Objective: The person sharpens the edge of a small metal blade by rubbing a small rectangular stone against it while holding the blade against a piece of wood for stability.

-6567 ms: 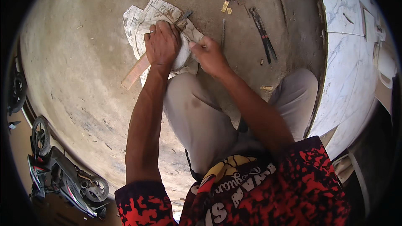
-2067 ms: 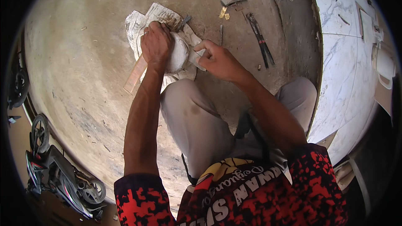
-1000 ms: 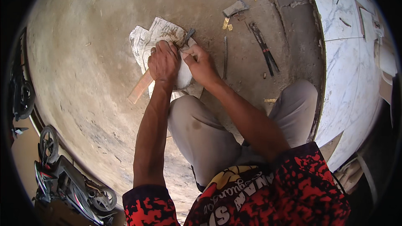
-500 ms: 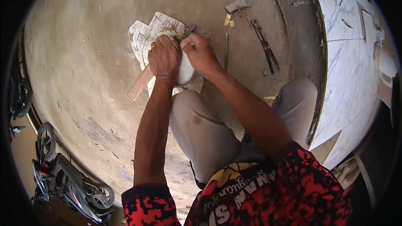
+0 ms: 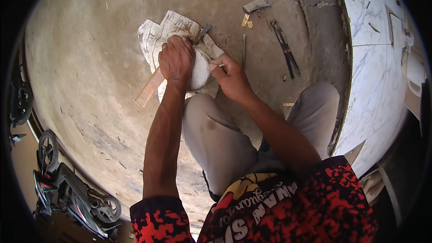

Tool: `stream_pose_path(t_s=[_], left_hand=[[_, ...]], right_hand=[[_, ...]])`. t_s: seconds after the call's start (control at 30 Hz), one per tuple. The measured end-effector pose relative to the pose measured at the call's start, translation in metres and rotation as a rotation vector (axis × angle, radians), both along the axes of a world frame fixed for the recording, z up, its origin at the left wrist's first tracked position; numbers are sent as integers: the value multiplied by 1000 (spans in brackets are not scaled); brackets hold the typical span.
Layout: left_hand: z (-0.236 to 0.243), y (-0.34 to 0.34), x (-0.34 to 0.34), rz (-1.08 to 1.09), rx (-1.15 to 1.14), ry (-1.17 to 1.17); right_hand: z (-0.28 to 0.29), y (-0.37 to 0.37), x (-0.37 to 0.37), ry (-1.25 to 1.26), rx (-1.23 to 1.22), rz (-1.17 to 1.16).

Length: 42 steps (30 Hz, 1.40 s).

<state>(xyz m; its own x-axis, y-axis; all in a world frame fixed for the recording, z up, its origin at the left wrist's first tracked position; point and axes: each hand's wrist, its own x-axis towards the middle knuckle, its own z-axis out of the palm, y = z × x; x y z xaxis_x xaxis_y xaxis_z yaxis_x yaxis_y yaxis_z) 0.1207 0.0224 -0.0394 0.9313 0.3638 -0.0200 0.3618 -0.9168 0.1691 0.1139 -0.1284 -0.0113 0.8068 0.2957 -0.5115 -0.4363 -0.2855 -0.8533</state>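
A dirty white woven cloth (image 5: pixel 155 38), folded and stained brown, lies on the ground ahead of my knees. My left hand (image 5: pixel 176 60) presses on its middle, fingers curled over the material; what lies beneath the palm is hidden. My right hand (image 5: pixel 231 77) pinches a loose edge of the cloth between thumb and fingers, holding it out to the right. From under my left hand a flat wooden strip (image 5: pixel 150 89) sticks out toward the lower left. A small dark grey piece (image 5: pixel 206 30) pokes out above the cloth, beside a brown-stained patch.
Right of the cloth lie a thin grey rod (image 5: pixel 244 49), long-handled pincers (image 5: pixel 285 49) with dark handles, and a grey hammer-like head (image 5: pixel 256 4) near yellowish scraps. Pale marbled tiles (image 5: pixel 369 63) border the right side. A motorcycle (image 5: pixel 74 193) stands at lower left.
My right hand has moved right and toward me, away from my left hand, drawing a cloth edge outward. My left hand stays in place.
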Motion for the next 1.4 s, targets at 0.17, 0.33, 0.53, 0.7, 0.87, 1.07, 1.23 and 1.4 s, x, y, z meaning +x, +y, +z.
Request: stream_pose_path(t_s=[0.17, 0.33, 0.53, 0.7, 0.87, 1.07, 1.23, 1.4], left_hand=[[0, -7, 9, -54, -6, -66], [-1, 0, -3, -49, 30, -61], [-2, -2, 0, -35, 16, -59], [0, 0, 4, -30, 21, -50], [1, -7, 4, -10, 6, 17], [2, -14, 6, -64, 13, -28], [3, -3, 1, -7, 12, 2], [0, -7, 6, -47, -3, -45]], right_hand=[[-3, 35, 48, -23, -109, -40], [-8, -1, 1, 38, -33, -11], [-10, 23, 24, -63, -91, -37], [1, 11, 23, 26, -49, -9], [-15, 19, 20, -116, -103, -31], [-12, 23, 38, -15, -100, -50], [-6, -4, 3, 12, 20, -29], [-3, 27, 44, -71, -104, -26]])
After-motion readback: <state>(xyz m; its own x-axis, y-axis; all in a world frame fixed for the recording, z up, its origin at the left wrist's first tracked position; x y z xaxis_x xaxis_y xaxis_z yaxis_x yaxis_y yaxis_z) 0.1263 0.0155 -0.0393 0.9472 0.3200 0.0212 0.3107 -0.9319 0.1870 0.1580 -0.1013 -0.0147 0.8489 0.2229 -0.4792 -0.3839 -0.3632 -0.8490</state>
